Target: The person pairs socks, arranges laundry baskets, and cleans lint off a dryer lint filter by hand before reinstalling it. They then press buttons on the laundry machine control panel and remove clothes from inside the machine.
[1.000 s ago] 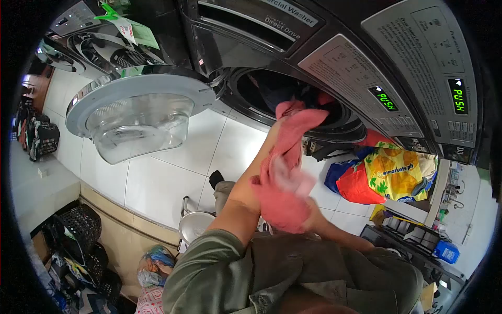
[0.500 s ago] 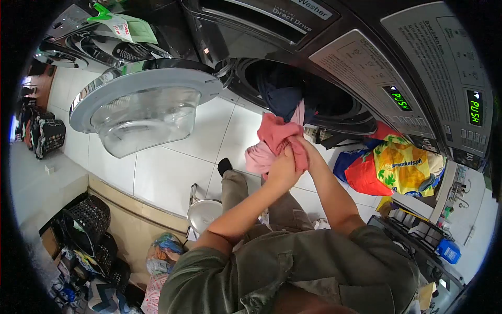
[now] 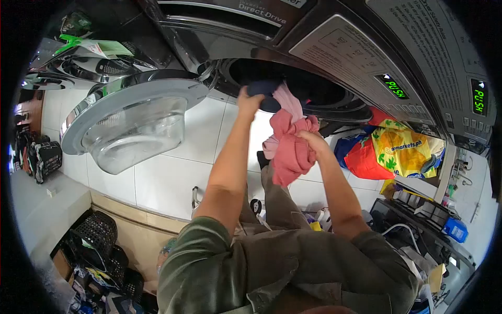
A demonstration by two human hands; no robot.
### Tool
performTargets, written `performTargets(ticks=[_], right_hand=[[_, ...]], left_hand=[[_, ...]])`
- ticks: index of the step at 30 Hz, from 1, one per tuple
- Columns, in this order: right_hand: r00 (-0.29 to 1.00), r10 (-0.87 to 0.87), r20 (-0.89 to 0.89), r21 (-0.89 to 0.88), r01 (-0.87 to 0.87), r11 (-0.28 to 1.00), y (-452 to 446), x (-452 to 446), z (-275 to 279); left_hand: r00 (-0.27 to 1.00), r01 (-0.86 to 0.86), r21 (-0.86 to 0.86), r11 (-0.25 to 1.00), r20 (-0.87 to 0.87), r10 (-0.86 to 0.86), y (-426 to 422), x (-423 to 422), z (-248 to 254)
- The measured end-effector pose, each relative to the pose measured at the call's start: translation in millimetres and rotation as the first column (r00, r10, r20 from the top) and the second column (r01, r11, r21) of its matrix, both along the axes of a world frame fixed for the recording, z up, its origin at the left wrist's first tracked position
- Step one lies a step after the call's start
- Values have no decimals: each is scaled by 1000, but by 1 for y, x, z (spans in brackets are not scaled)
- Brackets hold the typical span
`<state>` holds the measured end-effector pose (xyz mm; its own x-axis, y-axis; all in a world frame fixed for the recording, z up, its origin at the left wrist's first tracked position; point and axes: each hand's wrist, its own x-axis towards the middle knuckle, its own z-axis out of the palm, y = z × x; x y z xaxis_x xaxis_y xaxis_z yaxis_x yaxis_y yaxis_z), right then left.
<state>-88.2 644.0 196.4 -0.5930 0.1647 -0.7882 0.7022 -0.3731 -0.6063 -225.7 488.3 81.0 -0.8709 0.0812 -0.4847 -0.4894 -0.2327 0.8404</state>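
Observation:
My right hand (image 3: 314, 143) grips a bunched pink garment (image 3: 294, 152) in front of the washer opening. A paler pink length of cloth (image 3: 287, 101) stretches from that bundle up to the washer's drum (image 3: 319, 86). My left hand (image 3: 250, 102) is at the lower left of the opening, closed on a dark navy garment (image 3: 265, 93) that hangs over the rim. Its fingertips are partly hidden by the dark cloth. To the left, the round glass washer door (image 3: 133, 125) stands wide open.
A red and yellow shopping bag (image 3: 387, 152) sits right of the washer. Green "PUSH" displays light the control panels (image 3: 392, 86). Black laundry baskets (image 3: 97, 230) stand at lower left, beyond a ledge. White floor tiles (image 3: 172, 183) lie below the door.
My left hand has left the pink bundle and moved up and left to the navy garment. The pink bundle hangs looser and lower in my right hand. The view has shifted slightly.

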Motion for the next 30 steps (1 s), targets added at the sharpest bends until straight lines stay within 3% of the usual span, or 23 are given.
performTargets(ticks=[2, 3, 4, 5, 6, 7, 9, 11, 13, 15, 16, 18, 20, 21, 23, 24, 25, 26, 27, 28, 29, 30], right_hand=[[983, 155, 103, 29, -158, 987, 16, -1, 5], [983, 155, 98, 27, -158, 987, 21, 7, 5], [988, 154, 7, 100, -154, 983, 14, 9, 34], [970, 230, 72, 161, -239, 958, 23, 13, 38], [943, 302, 142, 212, -326, 921, 32, 17, 42], [943, 299, 144, 214, -325, 921, 29, 24, 52], [997, 75, -18, 66, -74, 995, 15, 43, 93], [991, 117, -60, 128, -109, 986, 3, 58, 127], [984, 152, -95, 188, -132, 973, -7, 73, 163], [988, 140, 62, 161, -148, 976, -14, 89, 193], [989, 136, 66, 162, -145, 976, -14, 103, 200], [957, 286, -44, 242, -268, 933, -12, 125, 211], [976, 214, 41, 266, -218, 939, -16, 129, 208], [982, 141, 123, 291, -172, 941, -17, 136, 202], [976, 202, -83, 319, -167, 933, -12, 155, 158], [871, 477, 119, 453, -475, 754, -20, 165, 140], [669, 658, 346, 504, -724, 471, -30, 169, 133], [677, 656, 333, 510, -715, 479, -49, 165, 136], [742, 641, 195, 605, -606, 516, -72, 163, 144], [782, 621, 52, 680, -483, 552, -87, 165, 149], [787, 616, 46, 673, -480, 563, -90, 172, 144], [891, 442, -105, 460, -351, 816, -91, 180, 133]], left_hand=[[974, -99, -315, 944, -226, 27, -27, -9, -3], [973, -100, -318, 943, -230, 26, -37, -16, -2], [957, -88, -479, 874, -284, -59, -44, -25, 1], [934, -91, -622, 778, -325, -150, -46, -35, 2], [933, -94, -620, 779, -329, -149, -41, -42, 4], [946, -137, -640, 756, -311, -91, -33, -47, 4], [953, -187, -656, 731, -303, -28, -22, -60, 3], [947, -312, -588, 746, -261, 190, -10, -67, -3], [931, -359, -537, 763, -270, 248, -3, -68, -3], [912, -405, -492, 771, -274, 305, 0, -68, -3], [923, -384, -494, 780, -182, 339, 2, -65, -6], [926, -360, -497, 790, -91, 365, 4, -60, -22], [930, -215, -520, 827, 149, 336, 6, -46, -46], [886, -175, -339, 924, 356, 298, 10, -30, -49], [560, -158, -272, 949, 767, 313, 24, 12, 56], [570, -45, -171, 984, 805, 166, 36, 32, 59], [714, 62, 314, 947, 649, -262, 33, 56, 106], [655, 176, 511, 841, 577, -487, 49, 68, 68], [820, 201, 350, 915, 451, -353, 58, 84, 55], [859, 191, 257, 947, 423, -288, 53, 91, 61], [894, 171, 164, 972, 389, -223, 46, 100, 67], [892, 178, 156, 972, 391, -226, 37, 107, 73]])
